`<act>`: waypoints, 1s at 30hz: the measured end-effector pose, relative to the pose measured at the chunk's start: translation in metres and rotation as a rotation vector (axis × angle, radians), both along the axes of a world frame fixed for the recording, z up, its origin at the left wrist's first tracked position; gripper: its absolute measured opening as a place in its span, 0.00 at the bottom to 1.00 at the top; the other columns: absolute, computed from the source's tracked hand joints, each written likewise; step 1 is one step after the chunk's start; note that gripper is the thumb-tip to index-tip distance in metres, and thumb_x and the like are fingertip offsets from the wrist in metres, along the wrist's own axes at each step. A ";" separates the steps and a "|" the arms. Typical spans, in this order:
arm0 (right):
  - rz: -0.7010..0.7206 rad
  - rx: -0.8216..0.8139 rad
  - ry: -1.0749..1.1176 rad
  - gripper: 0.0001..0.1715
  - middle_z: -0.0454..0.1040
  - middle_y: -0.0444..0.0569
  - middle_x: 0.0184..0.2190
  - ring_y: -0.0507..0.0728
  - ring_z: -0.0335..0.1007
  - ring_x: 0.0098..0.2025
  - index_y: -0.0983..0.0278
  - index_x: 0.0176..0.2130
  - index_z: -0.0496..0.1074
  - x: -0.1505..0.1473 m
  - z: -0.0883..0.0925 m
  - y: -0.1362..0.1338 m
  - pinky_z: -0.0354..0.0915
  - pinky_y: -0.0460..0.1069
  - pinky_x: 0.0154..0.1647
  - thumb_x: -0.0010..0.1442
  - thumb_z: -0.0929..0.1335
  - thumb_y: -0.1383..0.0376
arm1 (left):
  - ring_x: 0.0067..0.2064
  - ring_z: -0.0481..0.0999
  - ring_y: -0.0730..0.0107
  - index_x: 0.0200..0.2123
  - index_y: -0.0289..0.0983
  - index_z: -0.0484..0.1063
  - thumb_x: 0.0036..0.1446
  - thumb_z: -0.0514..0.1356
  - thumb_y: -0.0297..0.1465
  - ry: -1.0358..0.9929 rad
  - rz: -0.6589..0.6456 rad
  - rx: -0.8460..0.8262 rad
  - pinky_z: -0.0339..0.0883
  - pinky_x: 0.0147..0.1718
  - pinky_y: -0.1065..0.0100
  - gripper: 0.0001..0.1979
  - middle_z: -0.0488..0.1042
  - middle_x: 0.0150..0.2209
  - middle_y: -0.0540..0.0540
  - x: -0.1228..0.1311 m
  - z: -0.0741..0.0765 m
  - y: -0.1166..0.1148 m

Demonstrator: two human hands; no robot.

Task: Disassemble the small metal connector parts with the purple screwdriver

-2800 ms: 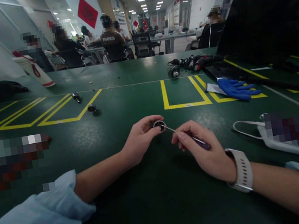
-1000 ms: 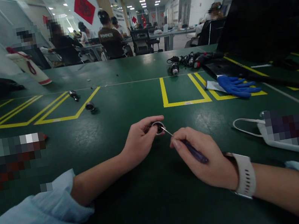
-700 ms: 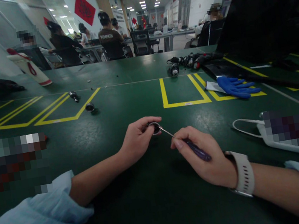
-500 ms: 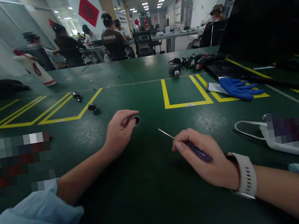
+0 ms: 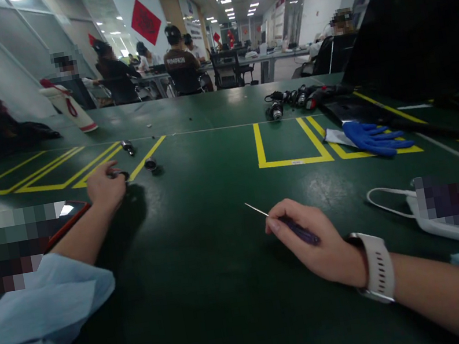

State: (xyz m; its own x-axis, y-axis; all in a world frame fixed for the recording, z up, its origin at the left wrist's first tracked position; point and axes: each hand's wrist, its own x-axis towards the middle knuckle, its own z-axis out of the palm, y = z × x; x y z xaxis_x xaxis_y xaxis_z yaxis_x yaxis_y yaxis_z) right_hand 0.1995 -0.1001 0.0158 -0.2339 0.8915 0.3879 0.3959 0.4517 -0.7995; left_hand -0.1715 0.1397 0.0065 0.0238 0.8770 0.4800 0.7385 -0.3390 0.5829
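My left hand [image 5: 105, 188] is over the yellow-taped box at the left of the green table. Its fingers are closed round a small dark ring-shaped metal part [image 5: 125, 175], mostly covered by the fingers. Just right of it stands a short metal cylinder part [image 5: 151, 164], and behind it lies another small metal part [image 5: 128, 148]. In my right hand [image 5: 304, 236] is a screwdriver [image 5: 301, 233] with a dark purple handle, its thin shaft pointing up and to the left above the table.
Blue gloves [image 5: 375, 137] and a tangle of black cables and metal fittings [image 5: 276, 110] lie at the back right. A blurred-out device in a white case [image 5: 455, 234] is at the right, a red-edged device [image 5: 66, 225] at the left. A white cup-like container [image 5: 73, 109] leans behind.
My left hand has moved left and a little forward with the ring-shaped part, from the table's middle to the taped box. The right hand has stayed almost still with the screwdriver.
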 end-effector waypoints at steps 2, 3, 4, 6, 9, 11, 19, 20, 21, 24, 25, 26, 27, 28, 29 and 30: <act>0.005 -0.006 -0.006 0.07 0.68 0.43 0.27 0.50 0.65 0.27 0.64 0.33 0.67 0.000 -0.001 0.000 0.62 0.46 0.27 0.63 0.62 0.68 | 0.36 0.62 0.67 0.43 0.37 0.68 0.48 0.59 0.28 -0.009 0.096 -0.017 0.54 0.43 0.63 0.15 0.67 0.26 0.56 -0.003 -0.004 0.005; 0.008 -0.008 -0.008 0.07 0.68 0.43 0.27 0.50 0.65 0.27 0.65 0.33 0.67 0.000 -0.001 0.000 0.62 0.46 0.27 0.63 0.62 0.68 | 0.36 0.62 0.66 0.40 0.37 0.69 0.47 0.60 0.28 -0.015 0.145 -0.023 0.54 0.42 0.63 0.14 0.66 0.25 0.56 -0.004 -0.005 0.006; 0.011 -0.010 -0.010 0.07 0.68 0.44 0.27 0.50 0.65 0.27 0.65 0.33 0.68 -0.001 -0.001 0.000 0.62 0.46 0.27 0.63 0.62 0.68 | 0.37 0.63 0.66 0.38 0.37 0.69 0.45 0.61 0.29 -0.016 0.164 -0.034 0.54 0.41 0.64 0.13 0.66 0.25 0.56 -0.003 -0.006 0.007; 0.017 -0.015 -0.013 0.07 0.69 0.44 0.27 0.50 0.65 0.27 0.65 0.34 0.68 -0.001 0.000 0.000 0.62 0.46 0.28 0.63 0.62 0.68 | 0.39 0.64 0.63 0.36 0.37 0.70 0.44 0.62 0.31 -0.018 0.182 -0.045 0.54 0.42 0.63 0.12 0.66 0.24 0.56 -0.002 -0.006 0.008; 0.025 -0.026 -0.008 0.07 0.69 0.44 0.28 0.50 0.65 0.28 0.65 0.34 0.68 0.000 0.000 0.001 0.63 0.46 0.29 0.63 0.62 0.68 | 0.46 0.64 0.58 0.33 0.38 0.70 0.44 0.62 0.32 -0.015 0.195 -0.042 0.53 0.46 0.61 0.10 0.66 0.24 0.55 -0.001 -0.004 0.009; 0.025 -0.035 0.000 0.07 0.69 0.44 0.28 0.50 0.65 0.28 0.64 0.34 0.68 0.000 0.000 0.001 0.63 0.46 0.28 0.63 0.62 0.68 | 0.48 0.64 0.57 0.32 0.38 0.70 0.44 0.63 0.32 0.008 0.176 -0.053 0.52 0.48 0.61 0.10 0.66 0.24 0.54 -0.001 -0.002 0.010; 0.026 -0.045 -0.001 0.08 0.69 0.44 0.28 0.50 0.66 0.28 0.65 0.34 0.68 0.001 0.000 0.000 0.63 0.46 0.29 0.63 0.62 0.67 | 0.28 0.66 0.71 0.31 0.37 0.76 0.36 0.66 0.24 0.205 -0.017 -0.222 0.59 0.33 0.72 0.13 0.72 0.19 0.59 -0.011 0.020 0.010; 0.025 -0.042 -0.004 0.08 0.70 0.44 0.28 0.50 0.66 0.28 0.65 0.34 0.68 0.001 0.001 0.000 0.64 0.47 0.29 0.63 0.62 0.67 | 0.27 0.66 0.72 0.31 0.37 0.76 0.34 0.66 0.22 0.231 -0.031 -0.247 0.59 0.32 0.73 0.14 0.73 0.20 0.59 -0.013 0.024 0.009; 0.023 -0.038 -0.007 0.08 0.70 0.45 0.28 0.50 0.66 0.28 0.65 0.34 0.68 0.001 0.001 0.000 0.64 0.47 0.29 0.63 0.62 0.67 | 0.26 0.67 0.72 0.31 0.37 0.77 0.33 0.66 0.20 0.256 -0.044 -0.275 0.59 0.31 0.74 0.16 0.74 0.20 0.59 -0.015 0.028 0.008; 0.011 -0.035 -0.009 0.08 0.70 0.45 0.28 0.50 0.67 0.28 0.64 0.34 0.69 0.000 0.001 0.001 0.64 0.47 0.29 0.63 0.62 0.67 | 0.23 0.68 0.74 0.30 0.38 0.77 0.33 0.68 0.20 0.328 -0.087 -0.387 0.59 0.27 0.75 0.16 0.75 0.21 0.58 -0.016 0.043 0.003; 0.008 -0.039 -0.006 0.08 0.70 0.45 0.28 0.50 0.67 0.28 0.64 0.34 0.69 -0.001 0.002 0.001 0.64 0.47 0.29 0.63 0.62 0.67 | 0.23 0.69 0.74 0.31 0.38 0.77 0.35 0.68 0.21 0.352 -0.114 -0.435 0.60 0.26 0.75 0.15 0.76 0.22 0.57 -0.014 0.050 -0.001; 0.008 -0.046 -0.002 0.08 0.70 0.45 0.28 0.50 0.67 0.28 0.64 0.34 0.69 -0.001 0.002 0.001 0.64 0.46 0.29 0.63 0.62 0.67 | 0.24 0.70 0.74 0.33 0.38 0.77 0.37 0.69 0.23 0.378 -0.147 -0.490 0.61 0.26 0.75 0.14 0.77 0.23 0.57 -0.009 0.058 -0.006; 0.007 -0.055 0.006 0.08 0.70 0.44 0.28 0.50 0.67 0.28 0.64 0.34 0.69 -0.001 0.001 0.001 0.64 0.47 0.29 0.63 0.62 0.66 | 0.27 0.72 0.73 0.35 0.38 0.77 0.39 0.69 0.25 0.386 -0.197 -0.523 0.62 0.28 0.75 0.15 0.78 0.26 0.56 -0.002 0.066 -0.011; 0.005 -0.068 0.018 0.08 0.70 0.44 0.28 0.50 0.67 0.28 0.64 0.33 0.69 -0.001 0.001 0.002 0.64 0.47 0.29 0.63 0.62 0.66 | 0.29 0.73 0.71 0.37 0.38 0.77 0.39 0.69 0.26 0.380 -0.222 -0.535 0.63 0.29 0.75 0.16 0.78 0.27 0.55 0.007 0.074 -0.018; 0.003 -0.087 0.035 0.08 0.70 0.44 0.28 0.50 0.67 0.28 0.64 0.33 0.69 -0.001 0.000 0.002 0.64 0.47 0.29 0.63 0.62 0.66 | 0.30 0.73 0.71 0.38 0.37 0.76 0.39 0.69 0.27 0.346 -0.255 -0.515 0.63 0.30 0.75 0.18 0.78 0.27 0.54 0.020 0.081 -0.026; -0.001 -0.112 0.059 0.08 0.71 0.45 0.28 0.51 0.67 0.29 0.64 0.33 0.69 0.000 -0.001 0.003 0.64 0.47 0.29 0.63 0.62 0.65 | 0.33 0.73 0.71 0.41 0.37 0.75 0.42 0.67 0.27 0.277 -0.347 -0.470 0.64 0.33 0.74 0.19 0.78 0.31 0.53 0.034 0.087 -0.034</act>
